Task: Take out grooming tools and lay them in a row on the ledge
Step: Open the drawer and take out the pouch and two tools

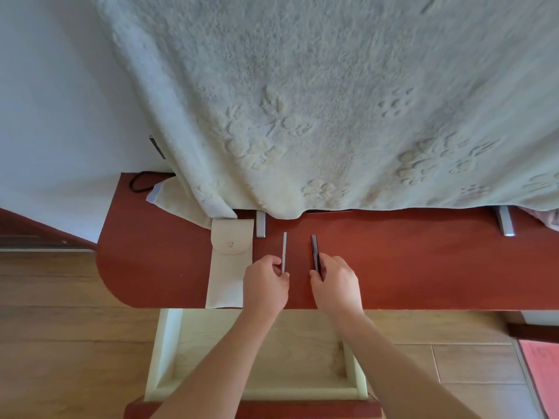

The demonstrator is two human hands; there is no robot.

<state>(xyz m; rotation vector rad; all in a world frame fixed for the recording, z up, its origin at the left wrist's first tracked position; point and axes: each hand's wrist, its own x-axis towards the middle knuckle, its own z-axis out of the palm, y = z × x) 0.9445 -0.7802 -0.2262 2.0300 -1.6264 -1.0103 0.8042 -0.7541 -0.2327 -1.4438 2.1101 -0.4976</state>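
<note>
Fingers [269,262] pinching grey file [284,249], dark tool [313,247] (near ends hidden), pouch [230,258] beside

Near ends of the grey strip [284,251] and dark bar [314,252] concealed within the left hand [265,284] and right hand [335,285]; blanket [317,101] hides whatever stands on two metal feet [260,225]; pink sheet [541,370] cropped at the right edge.

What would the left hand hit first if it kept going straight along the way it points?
Probably the hem of the hanging blanket, past a stretch of bare ledge. The left hand and its grey file point just right of the metal foot, though depth is unclear.
</note>
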